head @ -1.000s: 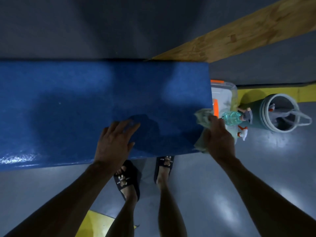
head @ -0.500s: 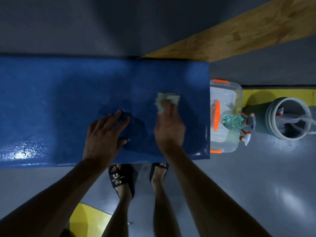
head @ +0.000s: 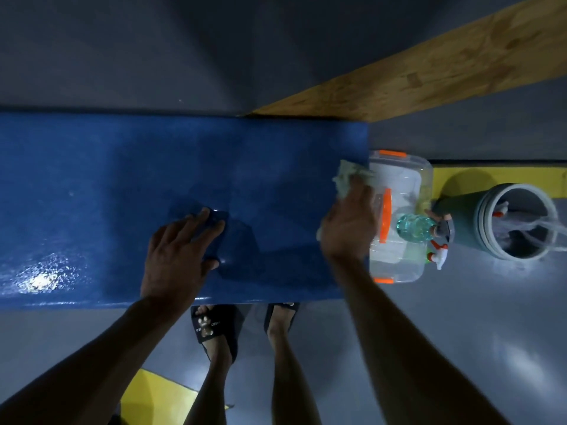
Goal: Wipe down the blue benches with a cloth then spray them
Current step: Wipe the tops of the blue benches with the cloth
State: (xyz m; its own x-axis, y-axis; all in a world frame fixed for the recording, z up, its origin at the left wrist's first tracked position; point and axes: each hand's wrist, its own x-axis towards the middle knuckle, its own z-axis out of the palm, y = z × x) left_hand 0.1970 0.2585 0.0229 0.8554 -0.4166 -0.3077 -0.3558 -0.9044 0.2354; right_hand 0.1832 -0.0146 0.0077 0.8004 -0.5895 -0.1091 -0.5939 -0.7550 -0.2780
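A long blue bench [head: 107, 194] runs across the view, with a wet shine near its left front. My right hand [head: 349, 223] presses a pale green cloth [head: 345, 179] flat on the bench's right end, the cloth sticking out past my fingertips at the edge. My left hand [head: 179, 251] rests flat on the bench top with fingers spread, holding nothing. A clear teal spray bottle [head: 414, 228] with a white and orange trigger lies on the floor box beside the bench end.
A clear plastic box [head: 399, 179] with orange clips sits on the floor right of the bench. A grey-green bucket [head: 491, 222] stands further right. A wooden plank [head: 429, 65] slants behind. My sandalled feet [head: 214, 326] stand under the bench's front edge.
My right hand slid the cloth from the bench's middle out to its right end. My left hand stayed put on the bench top.
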